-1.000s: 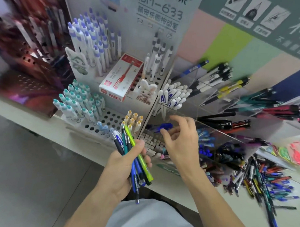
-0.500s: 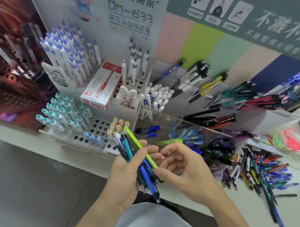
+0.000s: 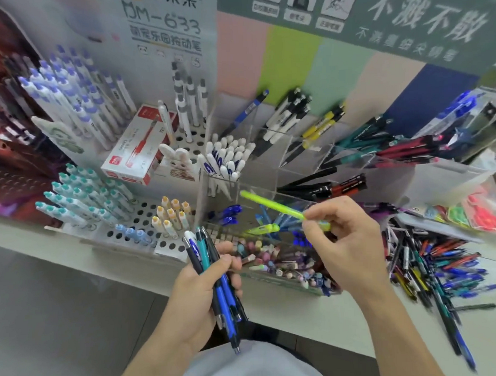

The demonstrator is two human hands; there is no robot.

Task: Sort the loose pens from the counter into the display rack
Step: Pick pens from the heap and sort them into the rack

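Green pen (image 3: 272,203) now in right grip (image 3: 345,240)

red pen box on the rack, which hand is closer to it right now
Left. The left hand, gripping a bundle of pens, sits below and slightly right of the red pen box. The right hand, pinching a lime green pen, is much farther right.

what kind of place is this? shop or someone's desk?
Most likely a stationery shop counter. A clear display rack sorts pens by colour, perforated stands hold rows of upright pens, and printed product signage stands behind them.
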